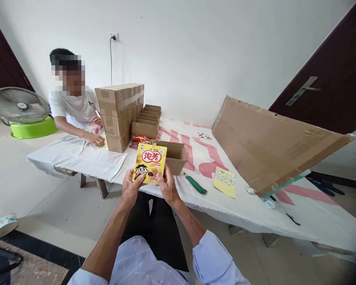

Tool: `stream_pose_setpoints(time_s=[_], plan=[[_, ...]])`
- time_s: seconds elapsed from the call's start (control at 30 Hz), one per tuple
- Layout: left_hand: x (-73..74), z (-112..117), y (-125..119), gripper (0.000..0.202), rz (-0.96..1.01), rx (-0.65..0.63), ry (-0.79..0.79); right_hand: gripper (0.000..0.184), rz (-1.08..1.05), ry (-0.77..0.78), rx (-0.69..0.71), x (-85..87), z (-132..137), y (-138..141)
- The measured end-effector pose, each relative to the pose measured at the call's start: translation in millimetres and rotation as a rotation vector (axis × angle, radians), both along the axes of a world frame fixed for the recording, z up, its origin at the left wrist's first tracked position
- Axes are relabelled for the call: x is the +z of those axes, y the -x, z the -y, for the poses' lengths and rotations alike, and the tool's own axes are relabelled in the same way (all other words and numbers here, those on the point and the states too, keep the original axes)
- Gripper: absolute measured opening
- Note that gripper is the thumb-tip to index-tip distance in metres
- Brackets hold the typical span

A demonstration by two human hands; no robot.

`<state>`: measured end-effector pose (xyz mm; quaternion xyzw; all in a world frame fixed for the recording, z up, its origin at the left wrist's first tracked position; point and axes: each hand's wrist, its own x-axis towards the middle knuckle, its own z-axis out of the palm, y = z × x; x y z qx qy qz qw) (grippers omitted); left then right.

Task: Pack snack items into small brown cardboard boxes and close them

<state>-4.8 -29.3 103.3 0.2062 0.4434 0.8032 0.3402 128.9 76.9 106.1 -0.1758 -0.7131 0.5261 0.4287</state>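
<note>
A yellow snack box with a cartoon face and red lettering is held upright between my two hands, its front turned toward me. My left hand grips its lower left corner, thumb on the front. On the lower right, my right hand holds it the same way. Just behind the box stands an open cardboard carton. Partly hidden by the box is a red snack packet. To the right lie a green-handled knife and a yellow sheet with small drawings.
Stacked taped cartons stand left of several open cartons. A person in a white shirt sits behind the stack, one hand on a yellow item. A large cardboard panel leans at right. A black-handled tool lies near the front edge.
</note>
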Motion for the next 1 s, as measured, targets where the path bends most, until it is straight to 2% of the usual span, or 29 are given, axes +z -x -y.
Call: stream_pose_setpoints(time_s=[0.17, 0.27, 0.37, 0.57, 0.67, 0.83, 1.0], plan=[[31.2, 7.2, 33.4, 0.072, -0.478, 0.043, 0.009, 0.076, -0.163, 0.008, 0.020, 27.0, 5.4, 32.2], [33.2, 10.6, 53.5, 0.075, -0.609, 0.049, 0.082, 0.078, -0.123, 0.054, 0.039, 24.4, 0.7, 50.6], [9.4, 15.7, 65.6, 0.080, -0.592, 0.034, 0.181, 0.083, 0.012, 0.125, 0.047, -1.3, 2.6, 63.4], [-63.6, 32.1, 72.5, 0.086, -0.399, 0.018, 0.330, 0.083, 0.154, 0.202, 0.077, -61.2, 14.8, 72.2], [-84.9, 36.3, 72.8, 0.087, -0.308, -0.001, 0.371, 0.088, 0.213, 0.232, 0.079, -79.0, 16.1, 74.8], [-94.9, 37.3, 72.2, 0.086, -0.275, 0.006, 0.389, 0.088, 0.239, 0.252, 0.073, -92.5, 17.3, 79.4], [-86.6, 35.6, 75.7, 0.090, -0.274, 0.017, 0.374, 0.085, 0.224, 0.231, 0.081, -81.6, 16.1, 82.3]])
